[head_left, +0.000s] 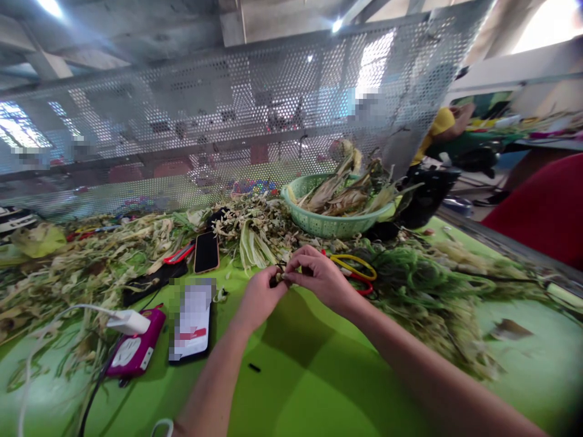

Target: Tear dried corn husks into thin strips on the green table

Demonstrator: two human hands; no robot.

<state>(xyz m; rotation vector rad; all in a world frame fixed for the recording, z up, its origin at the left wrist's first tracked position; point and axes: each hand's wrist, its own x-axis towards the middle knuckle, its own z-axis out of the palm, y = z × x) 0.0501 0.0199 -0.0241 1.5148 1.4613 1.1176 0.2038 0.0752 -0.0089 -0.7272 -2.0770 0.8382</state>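
Note:
My left hand (263, 297) and my right hand (316, 276) meet over the green tabletop (310, 364). Between their closed fingertips is a small pale and dark piece (279, 277), mostly hidden; it looks like knotted husk, but I cannot be sure. Both hands pinch it. Just right of my right hand lie scissors with yellow and red handles (357, 270). Behind my fingers are a strip of pale green corn husk (255, 246) and a heap of small knotted husk pieces (246, 212).
A green plastic basket (332, 226) of dried husks stands behind. A lit phone (194, 321), a dark phone (206, 252) and a magenta power strip (136, 349) lie left. Green fibre (414, 270) is heaped right. A perforated metal screen (204, 127) closes the back; a person in yellow (441, 124) sits beyond.

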